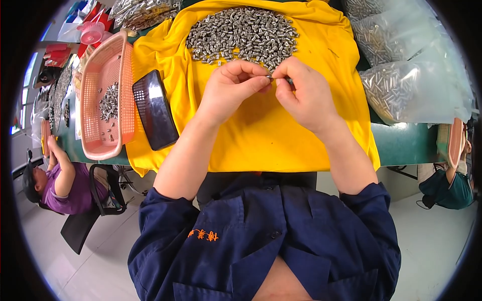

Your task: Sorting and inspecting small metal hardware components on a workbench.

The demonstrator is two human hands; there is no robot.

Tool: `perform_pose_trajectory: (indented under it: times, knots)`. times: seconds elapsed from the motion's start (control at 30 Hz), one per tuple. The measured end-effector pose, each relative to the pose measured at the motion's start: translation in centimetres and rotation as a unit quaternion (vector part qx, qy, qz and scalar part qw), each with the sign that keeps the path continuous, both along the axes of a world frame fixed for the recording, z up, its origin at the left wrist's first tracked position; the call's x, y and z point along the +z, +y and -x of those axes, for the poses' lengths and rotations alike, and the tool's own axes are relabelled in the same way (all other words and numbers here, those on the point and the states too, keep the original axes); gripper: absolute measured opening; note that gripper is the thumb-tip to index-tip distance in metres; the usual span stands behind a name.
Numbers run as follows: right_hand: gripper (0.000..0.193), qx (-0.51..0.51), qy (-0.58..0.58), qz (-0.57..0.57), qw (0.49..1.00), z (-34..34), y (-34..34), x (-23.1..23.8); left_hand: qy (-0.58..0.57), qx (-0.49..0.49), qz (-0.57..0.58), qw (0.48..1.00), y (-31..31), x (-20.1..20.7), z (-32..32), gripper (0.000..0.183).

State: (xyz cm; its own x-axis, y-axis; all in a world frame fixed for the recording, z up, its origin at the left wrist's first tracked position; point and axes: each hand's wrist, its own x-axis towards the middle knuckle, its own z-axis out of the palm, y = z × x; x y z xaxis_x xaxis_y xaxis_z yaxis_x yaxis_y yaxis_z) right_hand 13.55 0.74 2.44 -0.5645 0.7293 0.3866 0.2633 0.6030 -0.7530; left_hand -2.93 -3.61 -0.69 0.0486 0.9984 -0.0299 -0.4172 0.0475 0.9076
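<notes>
In the head view, both forearms reach up over the near edge of the yellow cloth (281, 143) and angle inward, so that the hands meet above its middle, just short of the far part. The left hand (228, 90) has its thumb and forefinger pinched on a small metal part (269, 78); the right hand (307, 93), its fingers curled, brings thumb and forefinger together at the part's other side. On the cloth's far part lies a heap of short metal pieces (243, 32), its near fringe partly behind the hands. A dark flat device (155, 110) rests on the cloth's left edge, beside a pink basket (127, 93) holding more pieces; clear bags of metal pieces (391, 90) stand right of the cloth. The part shows between the fingertips above the cloth, seemingly crosswise, roughly along the cloth's near edge; fingers cover it too much to tell which way its ends face.
</notes>
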Motion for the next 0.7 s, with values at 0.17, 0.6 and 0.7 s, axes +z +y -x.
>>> perform_pose_trajectory:
  times: [0.17,0.6,0.7]
  knots:
    - [0.007,-0.004,-0.007,-0.009,1.0,0.2,0.1,-0.3,0.081,0.021,0.001,0.996,-0.1,0.2,0.0,0.011]
    - [0.007,-0.059,0.068,0.08,0.993,-1.2,1.4,0.6,0.348,0.039,0.026,0.936,-2.3,1.1,0.7,0.008]
    - [0.005,-0.065,0.102,0.08,0.989,-1.2,1.4,0.1,0.514,-0.061,-0.152,0.842,-3.9,2.0,-1.8,0.007]
